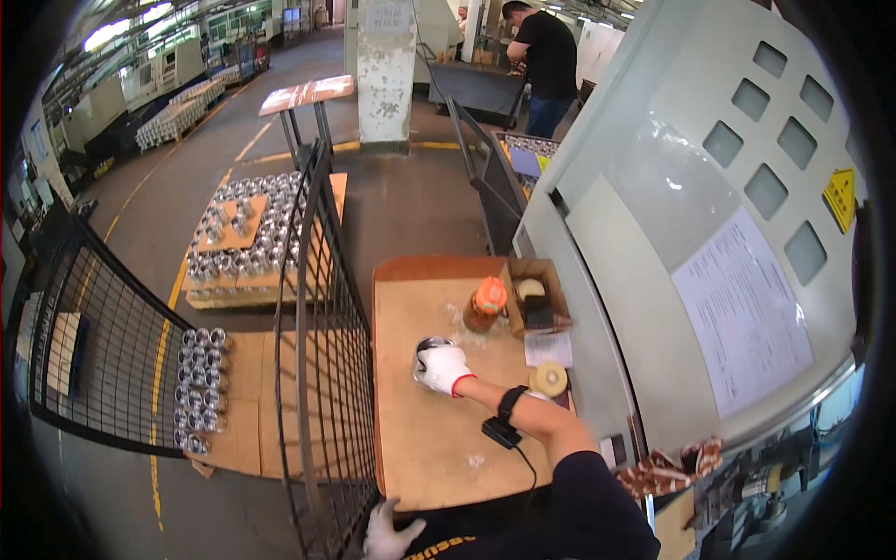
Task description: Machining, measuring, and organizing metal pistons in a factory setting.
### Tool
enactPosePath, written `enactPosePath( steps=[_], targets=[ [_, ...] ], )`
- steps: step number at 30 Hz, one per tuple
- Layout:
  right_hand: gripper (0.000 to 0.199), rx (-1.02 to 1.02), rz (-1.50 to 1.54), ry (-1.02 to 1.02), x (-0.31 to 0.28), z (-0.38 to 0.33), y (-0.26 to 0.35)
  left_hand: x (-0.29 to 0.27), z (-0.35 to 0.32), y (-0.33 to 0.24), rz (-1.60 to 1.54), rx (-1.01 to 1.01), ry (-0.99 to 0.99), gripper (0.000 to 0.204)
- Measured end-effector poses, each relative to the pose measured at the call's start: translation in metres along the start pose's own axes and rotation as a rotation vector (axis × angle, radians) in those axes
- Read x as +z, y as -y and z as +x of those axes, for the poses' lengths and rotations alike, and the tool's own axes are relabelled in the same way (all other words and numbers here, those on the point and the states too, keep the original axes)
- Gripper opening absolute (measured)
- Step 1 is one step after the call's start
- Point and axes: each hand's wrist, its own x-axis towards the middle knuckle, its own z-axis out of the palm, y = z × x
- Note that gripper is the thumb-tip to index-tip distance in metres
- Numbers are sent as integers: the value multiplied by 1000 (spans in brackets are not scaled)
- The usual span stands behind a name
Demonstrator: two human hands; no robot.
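Grip the metal part (435, 343) firmly within the right hand's (439, 369) curled fingers over the wooden tabletop (439, 457). Avoid the orange-capped bottle (484, 306). Note the left hand (390, 534), fingers open.

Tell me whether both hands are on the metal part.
No: the right hand is on the metal part, but the left hand is apart.

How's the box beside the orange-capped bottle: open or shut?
Open: the box has its top uncovered, showing a pale round thing and a dark thing inside.
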Motion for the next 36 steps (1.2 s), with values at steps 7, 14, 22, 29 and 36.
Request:
enactPosePath(
  steps=[7, 14, 22, 29, 36],
  targets=[
    [18, 576, 693, -295, 67, 156, -79, 5, 13, 8, -230, -141, 149, 47],
    [27, 569, 620, -397, 65, 174, -64, 17, 18, 39, -311, -330, 183, 41],
    [51, 81, -19, -372, -19, 35, 26, 61, 21, 111, -667, -609, 453, 47],
    [41, 246, 139, -449, -30, -180, 111, -45, -2, -17, 124, 563, 713, 51],
    [32, 1018, 266, -544, 33, -439, 209, -22, 2, 38, 688, 614, 1041, 58]
  ],
)
